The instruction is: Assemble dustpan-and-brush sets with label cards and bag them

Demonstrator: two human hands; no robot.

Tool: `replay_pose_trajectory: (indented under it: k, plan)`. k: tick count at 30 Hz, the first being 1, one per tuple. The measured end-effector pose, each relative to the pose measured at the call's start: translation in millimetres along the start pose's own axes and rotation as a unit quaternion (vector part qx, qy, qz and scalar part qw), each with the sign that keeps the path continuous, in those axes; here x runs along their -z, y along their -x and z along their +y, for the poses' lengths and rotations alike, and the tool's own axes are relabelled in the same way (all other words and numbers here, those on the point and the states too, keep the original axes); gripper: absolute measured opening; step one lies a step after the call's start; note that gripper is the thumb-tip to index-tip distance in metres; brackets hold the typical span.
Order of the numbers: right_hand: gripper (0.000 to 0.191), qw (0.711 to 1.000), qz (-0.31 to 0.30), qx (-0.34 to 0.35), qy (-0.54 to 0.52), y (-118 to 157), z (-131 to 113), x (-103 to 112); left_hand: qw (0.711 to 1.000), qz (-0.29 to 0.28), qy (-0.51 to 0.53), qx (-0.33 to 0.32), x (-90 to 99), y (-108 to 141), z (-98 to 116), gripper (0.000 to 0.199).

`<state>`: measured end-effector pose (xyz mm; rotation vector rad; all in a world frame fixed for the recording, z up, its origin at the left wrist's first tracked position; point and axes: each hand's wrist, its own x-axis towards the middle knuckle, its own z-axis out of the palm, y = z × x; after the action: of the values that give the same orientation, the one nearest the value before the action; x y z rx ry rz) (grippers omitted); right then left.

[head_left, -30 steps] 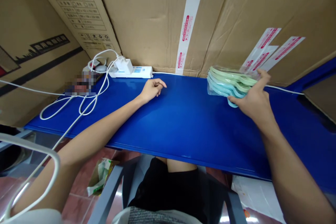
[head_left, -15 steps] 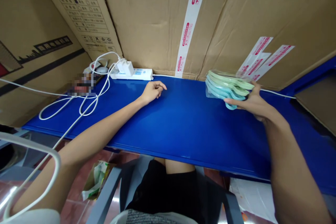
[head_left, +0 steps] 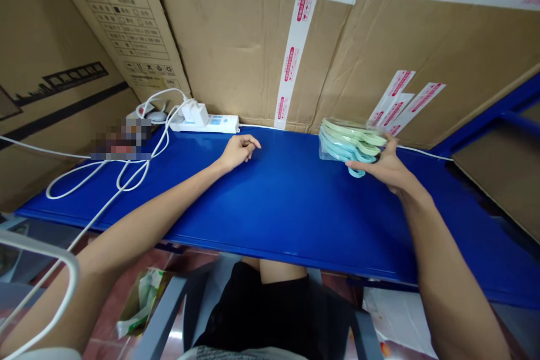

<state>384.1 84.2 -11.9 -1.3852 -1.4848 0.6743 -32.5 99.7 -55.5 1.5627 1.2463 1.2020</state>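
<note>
My right hand (head_left: pixel 388 167) is closed on the right end of a clear plastic bag of pale green and light blue plastic pieces (head_left: pixel 348 143). The pieces are stacked in layers and have rounded, looped ends; their exact kind is not plain. My thumb is at the near side of the bundle, and the other fingers are partly hidden behind it. On the blue table (head_left: pixel 278 202), left of the bundle, rests my left hand (head_left: pixel 238 152). Its fingers are loosely bent and partly apart, with nothing in them.
A white power strip (head_left: pixel 205 122) with plugs lies at the back left beside looped white cables (head_left: pixel 139 177). Cardboard (head_left: pixel 236 50) with printed tape stands along the back. At the right is a blue metal frame (head_left: pixel 485 118). Another white cable (head_left: pixel 426 153) runs behind my right hand.
The view has swung slightly, so everything appears shifted to the left. Both hands keep about the same place on the table, and the right still grips the bagged bundle.
</note>
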Motion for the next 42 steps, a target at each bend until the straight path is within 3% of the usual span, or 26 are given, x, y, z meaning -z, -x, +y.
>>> replay_pose_trajectory:
  k: [2,5,7,9,11,13,16,19,26,34,36,40,42]
  plan:
    - [0.145,0.999,0.001,-0.029,0.017,1.3,-5.8,6.6,1.000,0.002,0.001,-0.002,-0.1,0.1,0.1,0.012]
    - [0.144,0.989,-0.015,-0.113,0.097,6.4,-23.9,33.9,1.000,0.004,0.004,-0.003,-0.1,0.3,0.7,0.012]
    - [0.123,0.977,0.014,-0.122,0.177,12.3,-39.1,52.2,1.000,0.003,0.004,-0.001,-0.2,0.3,1.0,0.011]
    - [0.085,0.967,0.096,-0.029,0.235,19.6,-52.4,58.0,1.000,0.003,0.002,0.000,-0.3,0.2,1.0,0.010]
    - [0.059,0.937,0.164,0.090,0.294,27.0,-60.7,47.3,1.000,0.004,0.000,0.002,-0.6,0.1,0.6,0.010]
    - [0.052,0.908,0.153,0.142,0.363,32.8,-63.6,25.3,1.000,0.005,-0.004,0.001,-0.9,-0.1,0.1,0.011]
    - [0.049,0.888,0.125,0.126,0.425,36.3,-60.7,-6.9,1.000,0.006,-0.013,-0.003,-1.3,-0.2,-0.7,0.011]
    - [0.041,0.879,0.150,0.114,0.437,34.0,-54.2,-20.3,1.000,0.008,-0.018,-0.002,-1.6,0.3,-1.0,0.011]
    - [0.030,0.893,0.230,0.195,0.334,21.9,-45.2,-2.1,1.000,0.006,-0.013,-0.010,-1.5,0.9,-1.3,0.013]
    - [0.022,0.909,0.324,0.236,0.114,25.5,-67.1,16.0,1.000,0.004,0.003,-0.013,-2.0,-1.5,-3.7,0.012]
    - [0.019,0.923,0.295,0.245,0.018,24.9,-69.5,12.1,0.998,0.025,0.024,-0.045,-2.7,-0.8,-0.1,0.014]
    - [0.022,0.958,0.144,0.192,-0.158,25.3,-65.5,-6.8,0.976,0.084,0.053,-0.193,-4.0,3.0,14.8,0.038]
    - [0.028,0.962,0.075,0.159,-0.211,27.1,-61.4,-18.7,0.969,0.094,0.041,-0.226,-2.4,4.1,21.5,0.034]
